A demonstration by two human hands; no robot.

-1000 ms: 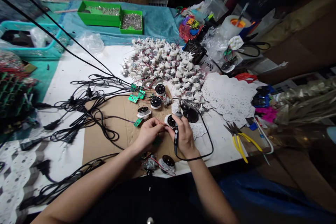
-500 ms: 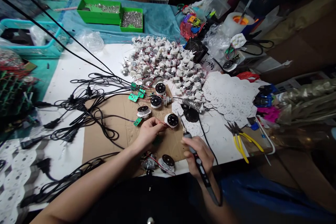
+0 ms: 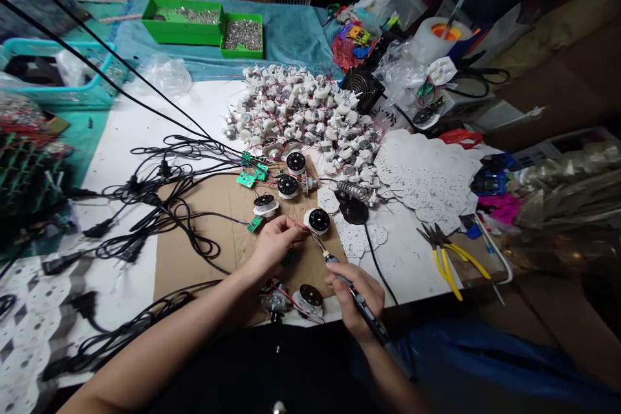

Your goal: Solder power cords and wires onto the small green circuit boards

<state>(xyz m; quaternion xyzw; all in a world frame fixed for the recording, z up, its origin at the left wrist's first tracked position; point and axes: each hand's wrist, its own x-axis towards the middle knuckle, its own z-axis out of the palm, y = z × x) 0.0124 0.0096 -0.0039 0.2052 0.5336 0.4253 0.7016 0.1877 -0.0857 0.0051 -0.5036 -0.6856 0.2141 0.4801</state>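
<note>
In my right hand (image 3: 356, 294) is a soldering iron (image 3: 367, 312), its tip at the near-left edge of a white round part with a black disc (image 3: 319, 220). My left hand (image 3: 277, 242) pinches a thin red wire (image 3: 301, 226) at that same edge. Beside the left hand lie a small green circuit board (image 3: 255, 223) with a black cord and another black-disc part (image 3: 264, 205). Two more such parts (image 3: 288, 186) stand farther back on the cardboard sheet (image 3: 228, 207). Near my body is one more disc part (image 3: 310, 298) with red wires.
A heap of small white motors (image 3: 301, 107) spreads behind the cardboard. Black plug cords (image 3: 160, 197) tangle at left. Yellow-handled pliers (image 3: 449, 259) and a stack of white perforated sheets (image 3: 427, 174) lie at right. Green trays (image 3: 184, 35) hold small metal pieces; the iron's stand (image 3: 354, 210) is near.
My right hand has moved left and slightly forward, bringing the soldering iron's tip to the edge of the black-disc part. The left hand keeps its pinch in nearly the same place.
</note>
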